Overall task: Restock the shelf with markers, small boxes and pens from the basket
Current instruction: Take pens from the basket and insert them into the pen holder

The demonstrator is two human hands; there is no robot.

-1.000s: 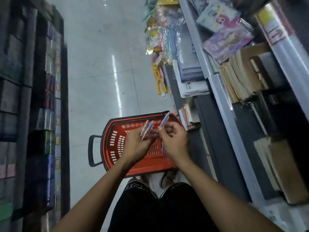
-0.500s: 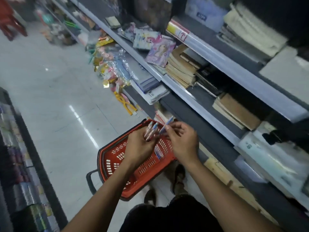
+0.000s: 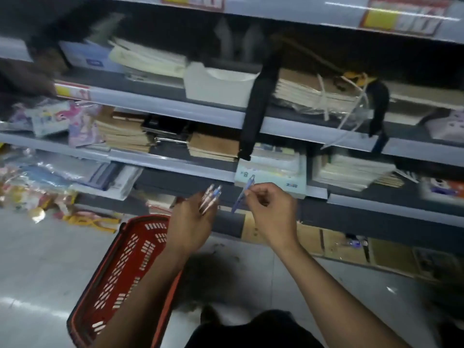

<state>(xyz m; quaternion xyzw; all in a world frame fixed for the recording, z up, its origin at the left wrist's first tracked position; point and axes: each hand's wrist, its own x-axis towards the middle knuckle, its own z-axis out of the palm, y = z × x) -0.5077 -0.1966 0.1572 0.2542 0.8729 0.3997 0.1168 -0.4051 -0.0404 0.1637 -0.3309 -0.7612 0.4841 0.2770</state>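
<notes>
Your left hand (image 3: 192,219), mid-frame, grips a bunch of pens (image 3: 210,199), tips up. Just right of it, your right hand (image 3: 272,209) pinches a single blue pen (image 3: 243,194) before the shelf (image 3: 175,165) edge. The red basket (image 3: 120,277) sits on the floor at lower left.

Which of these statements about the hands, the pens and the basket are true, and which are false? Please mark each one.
1. The right hand pinches a single blue pen. True.
2. The left hand is empty. False: it holds a small bunch of pens.
3. The red basket stands on a shelf. False: it is down on the floor, below the left arm.
4. The shelves in front hold stacks of notebooks and paper goods. True.
5. Both hands are inside the basket. False: they are raised in front of the shelves.
</notes>
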